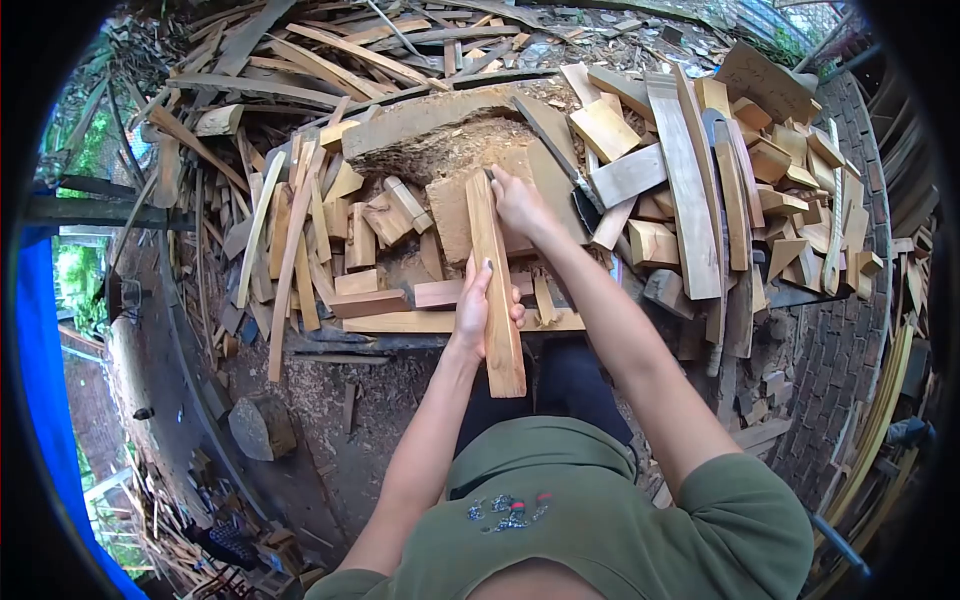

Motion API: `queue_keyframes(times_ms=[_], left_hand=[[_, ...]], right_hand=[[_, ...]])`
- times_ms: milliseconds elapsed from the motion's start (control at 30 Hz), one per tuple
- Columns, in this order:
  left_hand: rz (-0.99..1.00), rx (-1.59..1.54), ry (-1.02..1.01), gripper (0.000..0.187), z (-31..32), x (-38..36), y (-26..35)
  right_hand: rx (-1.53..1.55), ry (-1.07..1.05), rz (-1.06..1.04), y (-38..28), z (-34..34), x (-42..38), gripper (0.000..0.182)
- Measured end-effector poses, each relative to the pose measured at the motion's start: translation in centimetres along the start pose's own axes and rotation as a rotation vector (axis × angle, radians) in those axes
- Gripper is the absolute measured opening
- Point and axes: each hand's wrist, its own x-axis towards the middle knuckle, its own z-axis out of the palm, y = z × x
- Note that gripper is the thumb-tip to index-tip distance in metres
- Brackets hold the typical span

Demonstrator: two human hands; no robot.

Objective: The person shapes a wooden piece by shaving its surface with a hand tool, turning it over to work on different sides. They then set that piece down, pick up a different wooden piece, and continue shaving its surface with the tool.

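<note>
A long squared piece of wood (497, 345) is held upright in front of my body, over the near edge of the heaped work surface. My left hand (474, 308) is wrapped round its middle, the thumb on the near face and fingertips showing on the right side. Beside its top end, my right hand (522, 208) is closed in a fist. A small dark bit shows by the right fingertips; I cannot make out what it belongs to. Behind the piece stands a worn wood block (452, 218).
Short offcuts (385, 222) lie left of the block. Two wood blocks (606, 131) and long planks (690, 200) are on the right, with heaped pieces (790, 190) beyond them. Scrap strips (330, 65) pile at the back. A stump (262, 427) stands on the ground at left.
</note>
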Motion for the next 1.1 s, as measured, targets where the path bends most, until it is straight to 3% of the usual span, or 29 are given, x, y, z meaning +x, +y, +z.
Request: queue_keyframes(times_ms=[67,200,333,400,567,700,933,1100], left_hand=[[-0.033,-0.017,0.006,0.04,-0.4,-0.1,0.3],[-0.035,-0.015,0.002,0.041,0.1,-0.1,0.3],[-0.007,0.04,0.006,0.04,0.1,0.0,0.2],[-0.005,-0.104,-0.047,0.04,0.0,0.3,0.2],[0.01,-0.008,-0.019,0.042,0.3,0.2,0.3],[0.088,0.124,0.027,0.044,1.5,0.2,-0.5],[0.175,0.242,0.043,0.05,1.7,0.5,-0.5],[0.19,0.32,0.103,0.051,1.1,1.0,-1.2]], right_hand=[[-0.031,0.011,-0.074,1.5,1.3,2.1,0.027],[-0.044,-0.053,-0.02,-0.7,-0.4,-3.6,0.037],[-0.116,-0.041,-0.042,-1.2,-1.2,-3.4,0.041],[-0.135,-0.036,-0.041,-1.1,-1.0,-3.3,0.041],[-0.094,-0.088,-0.028,-1.8,-1.6,-5.5,0.039],[-0.079,-0.003,0.022,-0.3,-0.3,-1.5,0.032],[-0.033,-0.014,-0.039,0.3,0.0,-3.5,0.037],[-0.075,-0.009,0.032,0.9,0.4,-0.1,0.041]])
